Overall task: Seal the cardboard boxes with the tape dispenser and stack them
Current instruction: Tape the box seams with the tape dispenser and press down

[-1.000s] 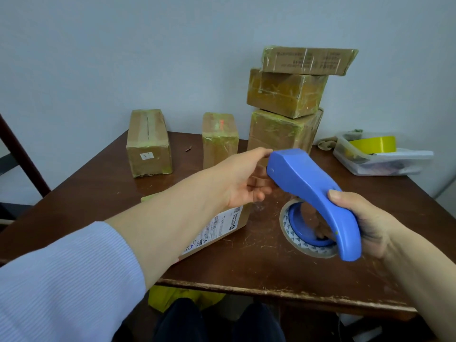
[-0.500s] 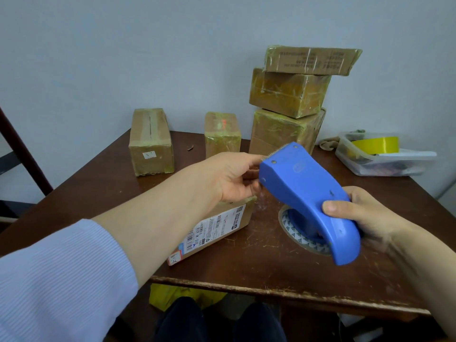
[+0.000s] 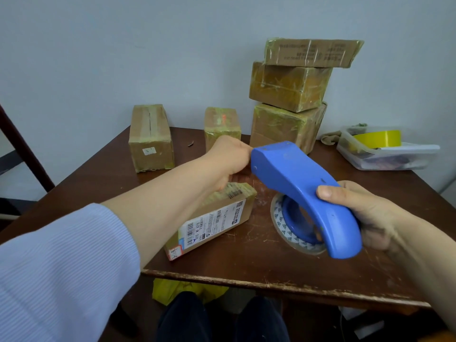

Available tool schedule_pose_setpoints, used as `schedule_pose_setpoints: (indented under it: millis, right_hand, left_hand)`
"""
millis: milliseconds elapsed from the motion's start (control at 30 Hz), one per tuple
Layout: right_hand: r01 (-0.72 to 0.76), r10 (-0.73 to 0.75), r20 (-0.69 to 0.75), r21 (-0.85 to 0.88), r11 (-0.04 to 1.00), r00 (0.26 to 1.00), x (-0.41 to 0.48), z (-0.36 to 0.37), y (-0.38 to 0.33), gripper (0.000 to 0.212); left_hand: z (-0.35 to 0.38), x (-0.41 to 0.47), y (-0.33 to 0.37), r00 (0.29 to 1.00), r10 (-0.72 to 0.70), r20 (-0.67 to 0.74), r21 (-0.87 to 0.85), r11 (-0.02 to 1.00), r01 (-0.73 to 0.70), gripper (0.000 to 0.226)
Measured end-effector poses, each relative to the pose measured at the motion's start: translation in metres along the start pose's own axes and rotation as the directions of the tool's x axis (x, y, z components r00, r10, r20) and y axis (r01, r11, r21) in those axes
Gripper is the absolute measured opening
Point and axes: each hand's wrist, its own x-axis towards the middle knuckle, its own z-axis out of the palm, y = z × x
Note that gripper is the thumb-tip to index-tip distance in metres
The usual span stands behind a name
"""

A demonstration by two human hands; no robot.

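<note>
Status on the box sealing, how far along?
Done: three taped boxes stacked at the back right. In hand: right hand grips the blue tape dispenser, left hand at its nose, above the labelled box. Left: seal that box, then stack it plus the long box and small box, both standing apart.

Left hand (image 3: 229, 157) grip behind tape dispenser (image 3: 302, 191)

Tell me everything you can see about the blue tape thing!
The curved blue plastic tape dispenser has a smooth arched cover and a blue hub holding a roll of clear tape with a white, triangle-printed core. The right hand grips its rear end, nose pointing away toward the left hand, which is at its tip. It is over the brown wooden table.
</note>
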Motion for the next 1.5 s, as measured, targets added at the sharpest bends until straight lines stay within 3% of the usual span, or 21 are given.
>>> schedule_pose_setpoints:
  millis: [267,367,733,1033,1167,1267,1367,1500]
  right_hand:
    - [-0.055,0.055,-0.003,-0.060,0.997,0.998,-0.003,-0.003,0.004,0.070]
    - [-0.092,0.092,0.008,-0.059,0.994,0.996,-0.010,-0.008,0.011,0.072]
    - [-0.201,0.203,0.009,-0.081,0.976,0.979,0.013,-0.013,0.016,0.071]
    - [-0.248,0.253,0.022,-0.129,0.960,0.967,0.030,-0.013,0.016,0.042]
    - [-0.260,0.266,0.028,-0.135,0.956,0.963,0.034,-0.015,0.018,0.047]
    - [-0.258,0.265,0.038,-0.127,0.958,0.964,0.036,-0.017,0.023,0.067]
    - [-0.255,0.260,0.039,-0.108,0.961,0.965,0.038,-0.018,0.026,0.071]
    - [-0.255,0.260,0.052,-0.086,0.963,0.964,0.038,-0.019,0.029,0.070]
  left_hand:
    - [-0.006,0.024,-0.005,0.998,0.060,-0.026,0.109,0.992,-0.057,0.007]
    - [-0.030,0.041,-0.008,0.988,0.078,-0.130,0.097,0.993,-0.065,0.011]
    - [-0.047,0.070,-0.027,0.980,0.106,-0.170,0.197,0.978,-0.072,0.014]
    - [-0.049,0.084,-0.048,0.974,0.102,-0.204,0.256,0.966,-0.048,0.018]
    - [-0.049,0.089,-0.055,0.969,0.109,-0.223,0.280,0.959,-0.043,0.017]
    - [-0.048,0.093,-0.061,0.963,0.112,-0.246,0.309,0.950,-0.031,0.013]
    - [-0.046,0.095,-0.062,0.970,0.110,-0.219,0.404,0.915,-0.013,0.020]
    - [-0.048,0.097,-0.062,0.976,0.033,-0.213,0.581,0.808,0.100,0.047]
